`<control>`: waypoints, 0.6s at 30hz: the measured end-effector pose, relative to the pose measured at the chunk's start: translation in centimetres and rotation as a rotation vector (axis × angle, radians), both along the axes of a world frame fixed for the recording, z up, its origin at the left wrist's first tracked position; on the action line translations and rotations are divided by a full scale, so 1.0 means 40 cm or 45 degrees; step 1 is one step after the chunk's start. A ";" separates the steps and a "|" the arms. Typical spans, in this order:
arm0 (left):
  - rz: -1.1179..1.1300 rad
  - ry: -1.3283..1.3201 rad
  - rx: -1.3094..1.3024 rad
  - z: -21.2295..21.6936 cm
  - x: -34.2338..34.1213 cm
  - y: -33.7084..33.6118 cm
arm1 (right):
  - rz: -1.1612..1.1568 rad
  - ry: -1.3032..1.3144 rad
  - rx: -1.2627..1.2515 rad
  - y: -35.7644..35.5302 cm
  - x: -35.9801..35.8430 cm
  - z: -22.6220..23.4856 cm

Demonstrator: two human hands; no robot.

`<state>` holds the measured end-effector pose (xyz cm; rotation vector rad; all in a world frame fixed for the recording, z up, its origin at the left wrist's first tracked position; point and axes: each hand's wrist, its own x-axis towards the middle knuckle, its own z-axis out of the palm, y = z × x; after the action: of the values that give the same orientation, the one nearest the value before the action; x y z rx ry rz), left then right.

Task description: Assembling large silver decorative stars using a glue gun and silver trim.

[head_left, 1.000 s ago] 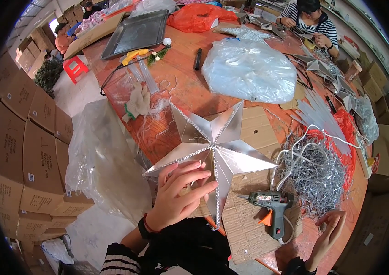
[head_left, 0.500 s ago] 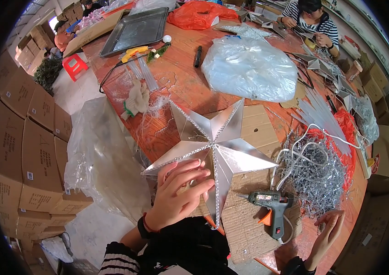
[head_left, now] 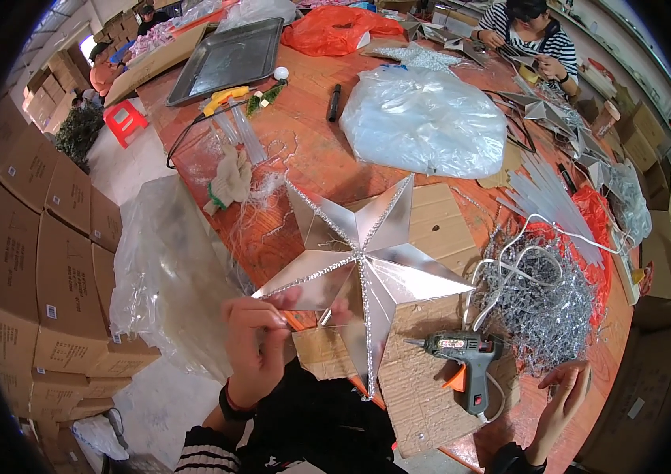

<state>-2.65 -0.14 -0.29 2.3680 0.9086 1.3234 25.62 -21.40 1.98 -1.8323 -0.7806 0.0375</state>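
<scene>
A silver six-pointed star (head_left: 383, 276), trimmed with silver beading along several ridges, lies over cardboard on the table. My left hand (head_left: 252, 347) is at its lower left point, with fingers curled in around the edge and partly blurred. Faint finger reflections show in the shiny face. To the right of the star's lowest point rests a dark grey glue gun (head_left: 466, 355) with an orange trigger. My right hand (head_left: 566, 403) is beside a heap of silver tinsel garland (head_left: 537, 300), its fingers loosely stretched and apart, with nothing visible in them.
A cardboard sheet (head_left: 422, 411) lies under the glue gun, whose white cord loops across the tinsel. Clear glue sticks (head_left: 548, 197) are to the right. Farther off are a clear plastic bag (head_left: 426, 118), a metal tray (head_left: 225, 63) and a co-worker (head_left: 529, 39). Cartons (head_left: 75, 276) stack at left.
My left hand has moved left from the star's middle to its lower left point, and its spread fingers have curled. My right hand stays in place.
</scene>
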 end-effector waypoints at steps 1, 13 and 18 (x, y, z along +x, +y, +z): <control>0.013 -0.207 -0.194 -0.008 -0.004 -0.006 | 0.011 -0.001 -0.009 0.001 0.001 -0.003; -0.351 -0.129 -0.119 0.003 0.052 -0.009 | 0.101 0.044 -0.057 -0.003 0.004 0.000; -0.334 -0.107 -0.054 0.006 0.079 -0.009 | 0.100 0.042 -0.104 -0.012 -0.003 0.021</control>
<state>0.50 -0.49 -0.04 2.2865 0.5729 1.2745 25.49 -21.86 2.82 -1.8724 -0.8384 0.1518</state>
